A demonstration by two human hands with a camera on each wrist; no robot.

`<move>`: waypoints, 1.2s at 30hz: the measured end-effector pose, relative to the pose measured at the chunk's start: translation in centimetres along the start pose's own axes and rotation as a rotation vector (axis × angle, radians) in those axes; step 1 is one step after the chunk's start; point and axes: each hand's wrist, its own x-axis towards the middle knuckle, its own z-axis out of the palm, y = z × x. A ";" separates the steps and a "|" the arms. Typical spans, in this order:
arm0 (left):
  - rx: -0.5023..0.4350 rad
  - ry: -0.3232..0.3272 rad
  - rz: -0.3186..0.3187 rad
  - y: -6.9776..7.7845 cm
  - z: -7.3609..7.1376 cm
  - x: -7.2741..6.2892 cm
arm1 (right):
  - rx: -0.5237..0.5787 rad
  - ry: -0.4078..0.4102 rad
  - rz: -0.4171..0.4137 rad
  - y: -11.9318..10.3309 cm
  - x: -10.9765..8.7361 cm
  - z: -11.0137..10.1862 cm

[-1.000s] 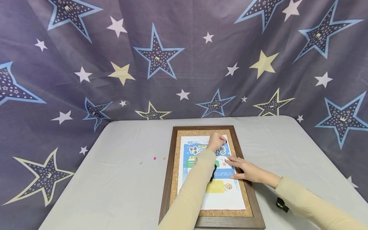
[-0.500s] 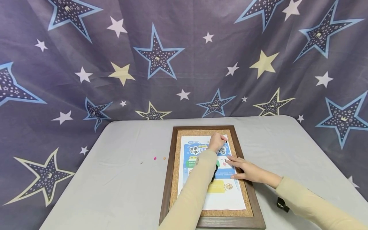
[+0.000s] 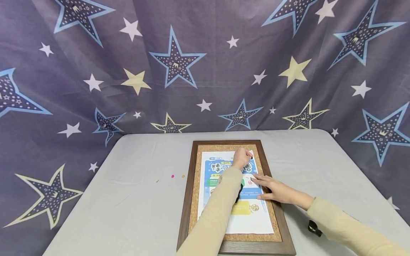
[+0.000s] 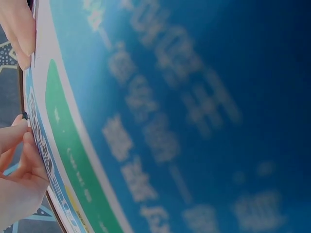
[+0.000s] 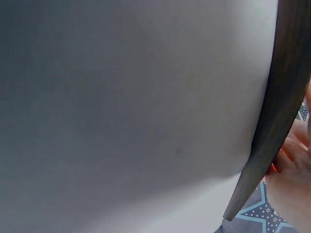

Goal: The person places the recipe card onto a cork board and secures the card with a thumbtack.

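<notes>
A printed poster (image 3: 253, 222) lies on a cork board (image 3: 194, 199) with a dark wooden frame (image 3: 184, 213). My left hand (image 3: 241, 158) is at the poster's top right corner, its thumb and fingers pinching a small black push pin (image 3: 251, 157). The left wrist view shows this pinch too, the black push pin (image 4: 25, 115) at the fingertips. My right hand (image 3: 272, 188) rests on the right edge of the poster and frame, fingers spread. In the right wrist view, part of the right hand (image 5: 291, 170) shows past the frame's side. My left forearm hides the poster's middle.
On the grey tabletop (image 3: 128, 213) left of the board lie a tiny pink piece (image 3: 172, 176), a tiny orange piece (image 3: 183, 176) and a small dark speck (image 3: 157, 181). A star-patterned curtain (image 3: 211, 71) hangs behind the table.
</notes>
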 end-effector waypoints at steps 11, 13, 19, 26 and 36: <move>0.042 -0.014 -0.021 4.1 -5.7 -4.0 | 0.011 0.001 0.002 -0.1 0.2 0.2; 0.038 0.045 0.065 3.3 -5.3 -3.7 | 0.013 0.000 0.001 -0.2 0.3 0.1; -0.028 -0.068 0.159 1.1 -4.1 -2.2 | 0.015 -0.007 0.008 -0.2 0.4 0.0; -0.039 -0.293 0.245 4.9 -11.1 -6.3 | 0.018 -0.013 0.050 -0.1 0.0 0.1; 0.010 -0.395 0.279 11.3 -20.7 -12.8 | 0.010 -0.016 0.058 -0.2 0.0 0.1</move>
